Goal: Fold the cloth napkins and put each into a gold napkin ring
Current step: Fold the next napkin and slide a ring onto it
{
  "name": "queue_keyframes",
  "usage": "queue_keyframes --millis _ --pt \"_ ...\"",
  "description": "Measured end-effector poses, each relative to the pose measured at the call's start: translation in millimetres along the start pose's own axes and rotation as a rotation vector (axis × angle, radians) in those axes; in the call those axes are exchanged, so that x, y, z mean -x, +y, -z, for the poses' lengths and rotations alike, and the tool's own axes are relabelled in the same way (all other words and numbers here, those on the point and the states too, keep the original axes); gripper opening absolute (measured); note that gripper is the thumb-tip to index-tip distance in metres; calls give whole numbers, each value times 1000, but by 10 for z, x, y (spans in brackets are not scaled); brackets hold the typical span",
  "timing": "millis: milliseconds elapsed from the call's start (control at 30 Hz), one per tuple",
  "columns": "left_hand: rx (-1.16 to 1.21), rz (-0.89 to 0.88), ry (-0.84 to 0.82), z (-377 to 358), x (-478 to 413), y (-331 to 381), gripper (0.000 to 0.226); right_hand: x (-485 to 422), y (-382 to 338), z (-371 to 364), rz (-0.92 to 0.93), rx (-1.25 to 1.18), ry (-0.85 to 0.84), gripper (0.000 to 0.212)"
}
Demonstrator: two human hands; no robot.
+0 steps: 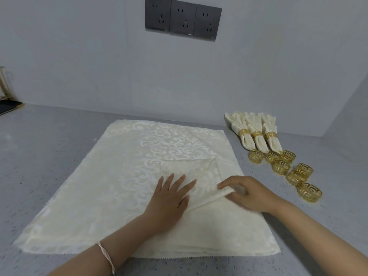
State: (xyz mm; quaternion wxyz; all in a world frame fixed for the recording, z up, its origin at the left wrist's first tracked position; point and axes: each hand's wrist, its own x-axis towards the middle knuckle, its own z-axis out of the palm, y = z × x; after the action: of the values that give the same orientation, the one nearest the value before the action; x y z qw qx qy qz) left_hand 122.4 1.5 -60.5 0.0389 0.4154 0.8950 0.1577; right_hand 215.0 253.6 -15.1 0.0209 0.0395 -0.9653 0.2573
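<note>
1. Clutter at the far left edge: a dark flat object (10, 108) lies on the grey speckled countertop (49, 146), too cut off to identify.
2. A thin bracelet (105, 253) circles the left wrist.
3. The cream patterned cloth napkin (119, 176) is spread flat on the countertop in front of the person, with its near right corner folded in toward the middle.
4. The left hand (169, 198) lies palm down on that folded part, fingers straight and slightly fanned, pressing the cloth flat.
5. Three dark sockets (183, 18) sit in a row on the wall (79, 66) behind.
6. The right hand (249, 194), just beside the left, pinches a raised fold of the cloth napkin between thumb and curled fingers.
7. Three finished napkins (256, 140), each already through a gold ring, lie side by side at the back right, near the wall.
8. Several loose gold rings (281, 166) are clustered just in front of them, right of the spread cloth and apart from both hands.
</note>
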Motion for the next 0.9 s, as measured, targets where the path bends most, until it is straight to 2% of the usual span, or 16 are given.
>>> queue_keyframes --millis 33,100,233,300,400,467,667,800,900 --pt "18 2 -5 4 2 1 78 -33 11 7 -38 -101 12 18" --pt "55 8 -13 12 6 2 92 -98 -11 5 -84 -199 50 18" --pt "32 1 -52 20 1 -12 101 -229 -52 -78 -125 -250 110 21" --pt "10 1 -67 33 -8 -12 92 -287 -35 -136 -144 -218 149 20" --pt "38 28 -78 65 -20 7 55 -361 -49 -197 -159 -160 194 19" --pt "59 32 -72 78 -21 18 47 -391 -76 -230 -151 -143 209 20" --pt "177 70 -73 135 -66 -9 54 -471 -76 -274 -176 -67 189 18" --pt "86 100 5 283 -353 -128 72 -502 -91 -248 -191 -47 169 21" --pt "118 154 50 359 -563 -243 67 -509 -119 -240 -210 -2 161 22"
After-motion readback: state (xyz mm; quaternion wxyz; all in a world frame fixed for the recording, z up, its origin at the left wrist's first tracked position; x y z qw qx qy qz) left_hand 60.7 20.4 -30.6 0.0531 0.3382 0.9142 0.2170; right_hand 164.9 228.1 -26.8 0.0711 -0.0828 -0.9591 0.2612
